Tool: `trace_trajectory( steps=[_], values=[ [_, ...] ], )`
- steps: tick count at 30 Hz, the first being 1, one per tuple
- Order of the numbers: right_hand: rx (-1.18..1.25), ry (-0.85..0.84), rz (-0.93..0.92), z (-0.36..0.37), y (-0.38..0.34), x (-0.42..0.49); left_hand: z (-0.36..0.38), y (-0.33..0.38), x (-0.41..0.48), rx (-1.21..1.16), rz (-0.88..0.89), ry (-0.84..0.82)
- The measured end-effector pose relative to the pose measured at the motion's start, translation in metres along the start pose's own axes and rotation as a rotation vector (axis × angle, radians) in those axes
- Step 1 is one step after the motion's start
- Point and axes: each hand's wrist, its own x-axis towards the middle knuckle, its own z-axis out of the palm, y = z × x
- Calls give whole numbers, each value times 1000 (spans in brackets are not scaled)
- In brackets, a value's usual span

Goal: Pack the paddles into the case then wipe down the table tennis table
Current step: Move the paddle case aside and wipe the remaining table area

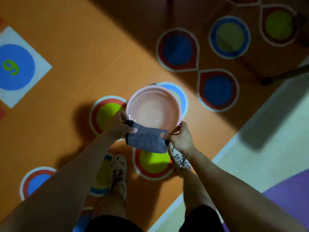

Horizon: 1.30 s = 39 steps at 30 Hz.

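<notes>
Cloth preparation for the wipe-down, held over a basin

Left hand (119,126) and right hand (181,138) each pinch one end of the grey cloth (148,139), thumbs on top, stretching it flat above the 6 o'clock rim of the pink basin (154,106). Paddles, case and table top are out of view, so this looks like the wiping stage. The next move probably calls for a wring or fold, then a walk to the table. A dark leg (284,72) at 2 o'clock may belong to it. The basin sits on the orange floor (83,47) just ahead of the shoes (119,166) and must be stepped round. Whether it holds water I cannot tell.
</notes>
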Motion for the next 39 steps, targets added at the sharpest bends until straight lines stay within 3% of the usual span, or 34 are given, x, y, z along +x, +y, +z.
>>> trace_trajectory(
  steps=[8, 16, 23, 29, 39],
  values=[
    [268, 288, 60, 14, -14, -95, -29, 77, -19, 275, 165, -248],
    [623, 577, 168, 115, -1, -212, -49, 110, -62, 577, 230, -479],
    [819, 812, 308, 267, 12, -310, -97, 45, -120, 793, 328, -728],
    [945, 932, 424, 414, 16, -397, -170, -41, -175, 960, 302, -893],
    [1281, 1116, 647, 727, -27, -493, -337, -192, -229, 1264, 369, -1234]
  ],
)
